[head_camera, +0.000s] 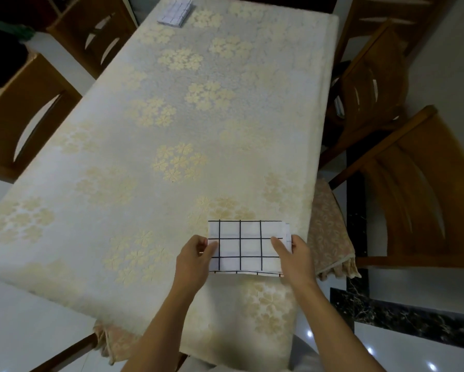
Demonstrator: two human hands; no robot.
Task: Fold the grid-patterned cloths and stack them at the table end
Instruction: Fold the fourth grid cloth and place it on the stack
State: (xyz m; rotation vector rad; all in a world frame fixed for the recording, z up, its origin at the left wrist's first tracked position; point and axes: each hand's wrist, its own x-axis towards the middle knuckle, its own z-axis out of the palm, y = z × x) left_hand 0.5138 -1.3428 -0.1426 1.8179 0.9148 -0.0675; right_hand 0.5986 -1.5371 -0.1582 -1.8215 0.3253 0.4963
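One folded white cloth with black grid lines is near the desk's near right edge. The left hand and right hand pinch its sides between thumb and fingers. One stack of folded grid cloths sits at the far left corner, with open cream floral tablecloth between.

Home dining room, tablecloth-covered table, wooden chairs

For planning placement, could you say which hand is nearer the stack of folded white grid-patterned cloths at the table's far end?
Left. The left hand is nearly in line with the stack; the right hand lies farther right.

Floral tablecloth covers table; folded cloths, seemingly stacked, far end.
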